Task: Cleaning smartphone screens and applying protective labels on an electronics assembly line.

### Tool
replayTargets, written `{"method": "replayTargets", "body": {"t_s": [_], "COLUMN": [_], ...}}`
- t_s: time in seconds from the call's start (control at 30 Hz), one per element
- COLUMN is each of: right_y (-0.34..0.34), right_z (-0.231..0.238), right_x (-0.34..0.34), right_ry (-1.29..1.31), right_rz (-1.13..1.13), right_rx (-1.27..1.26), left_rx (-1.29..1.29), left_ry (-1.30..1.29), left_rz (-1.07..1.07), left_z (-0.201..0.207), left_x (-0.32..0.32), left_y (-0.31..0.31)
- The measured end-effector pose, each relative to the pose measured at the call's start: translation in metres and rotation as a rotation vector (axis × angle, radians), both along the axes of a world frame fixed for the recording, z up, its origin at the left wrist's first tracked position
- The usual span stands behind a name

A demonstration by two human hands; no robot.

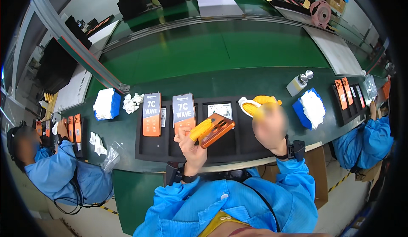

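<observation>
My left hand (193,141), with yellow finger covers, grips an orange phone (219,131) by its near left side. The phone is tilted above a black compartmented tray (250,148). My right hand (270,126), partly blurred, is to the phone's right; its yellow-covered fingers pinch a white wipe (243,102), apart from the phone. In the tray's left compartment lies an orange phone with a printed front film (151,114). Beside it, a second such phone (183,108) is partly hidden by my left hand. A white label (220,108) shows behind the held phone.
Blue boxes of white wipes stand left (116,105) and right (302,117); a pump bottle (297,84) is near the right one. Crumpled wipes (133,103) lie left. Co-workers in blue sit at left (55,169) and right (365,141). A green conveyor belt (204,46) runs beyond.
</observation>
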State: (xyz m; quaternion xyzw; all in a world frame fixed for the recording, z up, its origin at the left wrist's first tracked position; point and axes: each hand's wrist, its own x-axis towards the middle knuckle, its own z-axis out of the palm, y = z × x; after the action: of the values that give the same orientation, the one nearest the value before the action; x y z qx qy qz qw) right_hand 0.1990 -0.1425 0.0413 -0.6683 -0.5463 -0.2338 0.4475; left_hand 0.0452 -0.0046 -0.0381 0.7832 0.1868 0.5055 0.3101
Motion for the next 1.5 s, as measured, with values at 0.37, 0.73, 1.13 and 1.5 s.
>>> {"method": "replayTargets", "body": {"t_s": [0.37,0.73,1.13,1.5], "right_y": [0.020,0.039,0.036,0.020], "right_z": [-0.003,-0.014,-0.023,-0.029], "right_x": [-0.008,-0.010,-0.023,-0.054], "right_ry": [0.302,-0.006,-0.129,0.041], "right_rz": [0.257,0.178,0.475,0.530], "right_rx": [0.058,0.113,0.113,0.036], "left_rx": [-1.651,-1.709,-1.850,-1.915], "left_ry": [-0.266,-0.272,-0.364,-0.472], "left_rz": [-1.265,-1.219,-1.169,-1.400], "left_z": [0.000,-0.003,-0.010,-0.006], "left_x": [-0.003,-0.003,-0.004,0.002], "left_y": [0.003,0.005,0.014,0.027]}}
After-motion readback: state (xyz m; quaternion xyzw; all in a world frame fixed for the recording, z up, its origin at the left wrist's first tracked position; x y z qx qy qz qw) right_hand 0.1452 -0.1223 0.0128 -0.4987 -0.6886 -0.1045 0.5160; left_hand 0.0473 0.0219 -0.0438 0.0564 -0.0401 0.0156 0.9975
